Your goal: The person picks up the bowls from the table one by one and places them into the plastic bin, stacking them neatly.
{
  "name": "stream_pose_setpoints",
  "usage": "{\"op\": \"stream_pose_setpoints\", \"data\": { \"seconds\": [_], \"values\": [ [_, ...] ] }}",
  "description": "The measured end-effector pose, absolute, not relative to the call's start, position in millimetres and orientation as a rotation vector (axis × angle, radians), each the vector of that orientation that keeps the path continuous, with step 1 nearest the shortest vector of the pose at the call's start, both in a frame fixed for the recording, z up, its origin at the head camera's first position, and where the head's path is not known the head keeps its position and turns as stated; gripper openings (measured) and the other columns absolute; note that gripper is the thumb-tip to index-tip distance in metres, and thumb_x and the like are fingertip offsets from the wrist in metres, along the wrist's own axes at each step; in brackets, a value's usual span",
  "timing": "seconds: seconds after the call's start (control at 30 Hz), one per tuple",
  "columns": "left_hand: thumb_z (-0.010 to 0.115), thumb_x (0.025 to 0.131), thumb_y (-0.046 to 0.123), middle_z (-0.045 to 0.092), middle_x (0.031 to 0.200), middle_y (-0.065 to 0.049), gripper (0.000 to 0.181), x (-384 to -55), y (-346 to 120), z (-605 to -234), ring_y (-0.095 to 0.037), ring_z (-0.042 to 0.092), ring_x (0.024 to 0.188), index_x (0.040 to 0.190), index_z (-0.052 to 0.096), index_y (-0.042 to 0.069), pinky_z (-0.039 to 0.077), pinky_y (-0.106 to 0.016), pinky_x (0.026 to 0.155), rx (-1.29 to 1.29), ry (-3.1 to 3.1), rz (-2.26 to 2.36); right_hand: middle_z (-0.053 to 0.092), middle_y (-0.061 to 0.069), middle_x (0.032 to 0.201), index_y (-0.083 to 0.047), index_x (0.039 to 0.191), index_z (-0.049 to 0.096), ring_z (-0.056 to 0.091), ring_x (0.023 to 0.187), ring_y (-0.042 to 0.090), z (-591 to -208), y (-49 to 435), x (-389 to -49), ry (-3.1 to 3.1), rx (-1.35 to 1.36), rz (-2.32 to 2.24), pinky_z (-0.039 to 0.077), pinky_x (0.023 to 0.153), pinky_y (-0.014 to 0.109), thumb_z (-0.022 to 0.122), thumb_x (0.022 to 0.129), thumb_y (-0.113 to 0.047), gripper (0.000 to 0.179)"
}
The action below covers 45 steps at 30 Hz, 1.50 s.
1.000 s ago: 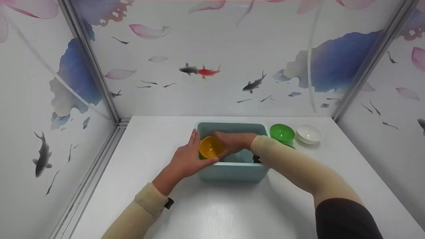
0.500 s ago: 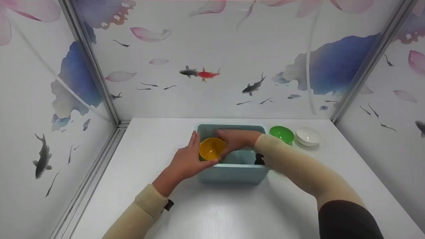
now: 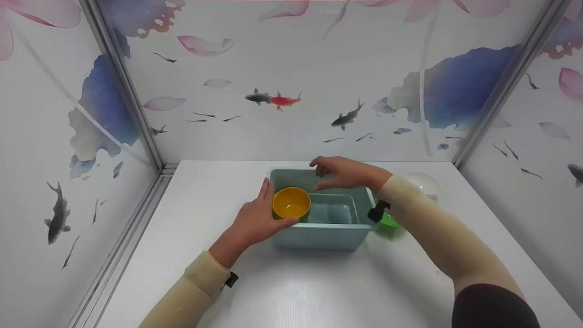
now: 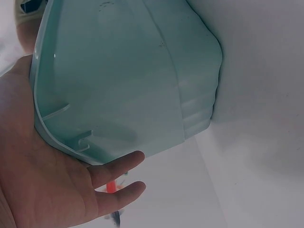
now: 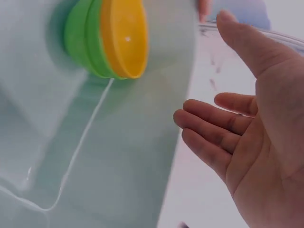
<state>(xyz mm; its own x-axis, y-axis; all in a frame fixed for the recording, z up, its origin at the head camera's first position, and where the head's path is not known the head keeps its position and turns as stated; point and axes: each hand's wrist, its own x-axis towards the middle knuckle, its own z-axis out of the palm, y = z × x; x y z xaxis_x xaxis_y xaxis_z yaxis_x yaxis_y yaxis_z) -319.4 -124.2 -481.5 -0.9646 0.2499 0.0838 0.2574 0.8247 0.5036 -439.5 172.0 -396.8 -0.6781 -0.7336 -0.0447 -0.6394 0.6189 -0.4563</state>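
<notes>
A pale blue-green plastic bin (image 3: 321,238) stands on the white table. At its left end sits a yellow bowl (image 3: 292,203), stacked in green bowls (image 5: 80,40) as the right wrist view shows. My left hand (image 3: 257,219) rests on the bin's near left corner, thumb along the front rim. In the left wrist view its fingers (image 4: 121,199) extend, fairly straight, along the outside of the bin (image 4: 114,76). Above the bin's back right part hovers my right hand (image 3: 346,173), holding nothing. Its fingers are relaxed and apart from the bowls.
Right of the bin, a green bowl (image 3: 390,221) is partly hidden by my right forearm. Farther back, a white bowl (image 3: 423,181) shows partly behind the sleeve. Printed panels (image 3: 218,136) with metal posts (image 3: 136,105) enclose the table's back and sides.
My right hand has let go of the yellow bowl and lifted out of the bin, toward the back right. The bowl stays at the left end. My left hand has not visibly moved.
</notes>
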Motion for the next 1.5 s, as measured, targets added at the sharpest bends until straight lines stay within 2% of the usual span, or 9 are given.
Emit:
{"op": "stream_pose_setpoints", "data": {
  "seconds": [0.2, 0.4, 0.47, 0.7, 0.9, 1.07, 1.23, 1.5],
  "values": [
    [0.064, 0.088, 0.091, 0.005, 0.186, -0.009, 0.135, -320.0, -123.8, -479.4, -0.045, 0.055, 0.145, 0.179, 0.006, 0.009, 0.045, -0.060, 0.119, -0.400, -2.997, -0.833, 0.071, 0.018, 0.138, -0.015, 0.155, 0.055, 0.068, 0.128, 0.034, -390.6, 203.2, -428.4, 2.675, -1.133, -0.797, 0.053, 0.112, 0.058, 0.081, 0.104, -0.039, 0.063],
    [0.063, 0.087, 0.092, 0.004, 0.186, -0.008, 0.136, -320.6, -123.7, -480.2, -0.043, 0.059, 0.141, 0.178, 0.007, 0.008, 0.046, -0.058, 0.119, -0.409, -2.989, -0.839, 0.073, 0.011, 0.129, -0.013, 0.154, 0.058, 0.069, 0.121, 0.027, -396.8, 236.6, -416.9, 2.729, -1.119, -0.951, 0.056, 0.103, 0.057, 0.080, 0.105, -0.035, 0.058],
    [0.066, 0.088, 0.089, 0.004, 0.186, -0.008, 0.135, -320.4, -123.3, -481.2, -0.043, 0.059, 0.141, 0.178, 0.008, 0.008, 0.045, -0.058, 0.119, -0.410, -2.985, -0.852, 0.073, 0.009, 0.126, -0.012, 0.153, 0.059, 0.069, 0.119, 0.025, -400.7, 247.0, -412.9, 2.751, -1.116, -0.985, 0.057, 0.098, 0.054, 0.080, 0.105, -0.033, 0.056],
    [0.068, 0.088, 0.087, 0.005, 0.186, -0.008, 0.134, -319.9, -122.4, -481.0, -0.044, 0.057, 0.144, 0.178, 0.009, 0.008, 0.045, -0.061, 0.119, -0.396, -2.987, -0.852, 0.075, 0.010, 0.124, -0.008, 0.146, 0.065, 0.071, 0.115, 0.025, -414.4, 278.1, -400.7, 2.882, -1.035, -1.089, 0.056, 0.102, 0.040, 0.080, 0.105, -0.023, 0.046],
    [0.070, 0.089, 0.084, 0.005, 0.186, -0.008, 0.133, -319.0, -121.8, -479.3, -0.044, 0.056, 0.144, 0.178, 0.009, 0.008, 0.045, -0.061, 0.118, -0.387, -2.983, -0.849, 0.075, 0.011, 0.124, -0.005, 0.140, 0.068, 0.072, 0.112, 0.025, -430.0, 305.2, -394.1, 2.972, -0.981, -1.143, 0.057, 0.098, 0.033, 0.079, 0.106, -0.020, 0.039],
    [0.068, 0.088, 0.087, 0.005, 0.186, -0.008, 0.133, -317.6, -121.3, -480.4, -0.044, 0.058, 0.142, 0.178, 0.010, 0.008, 0.046, -0.060, 0.118, -0.399, -2.988, -0.847, 0.075, 0.008, 0.122, -0.003, 0.136, 0.068, 0.071, 0.108, 0.023, -447.6, 325.4, -389.2, 3.023, -0.910, -1.148, 0.059, 0.095, 0.038, 0.079, 0.106, -0.018, 0.036],
    [0.068, 0.087, 0.087, 0.006, 0.186, -0.008, 0.133, -317.9, -121.5, -480.8, -0.044, 0.058, 0.143, 0.179, 0.011, 0.009, 0.047, -0.060, 0.118, -0.398, -2.981, -0.853, 0.073, 0.012, 0.122, -0.001, 0.136, 0.066, 0.071, 0.110, 0.030, -463.5, 339.2, -384.8, 3.048, -0.843, -1.137, 0.058, 0.096, 0.056, 0.080, 0.105, -0.019, 0.038],
    [0.066, 0.087, 0.089, 0.006, 0.186, -0.009, 0.134, -320.3, -122.3, -480.5, -0.043, 0.058, 0.142, 0.178, 0.011, 0.007, 0.046, -0.059, 0.119, -0.396, -2.989, -0.840, 0.059, 0.016, 0.137, 0.000, 0.147, 0.057, 0.061, 0.125, 0.038, -489.2, 352.8, -373.7, 3.084, -0.705, -1.062, 0.052, 0.104, 0.064, 0.083, 0.103, -0.033, 0.061]
  ]
}}
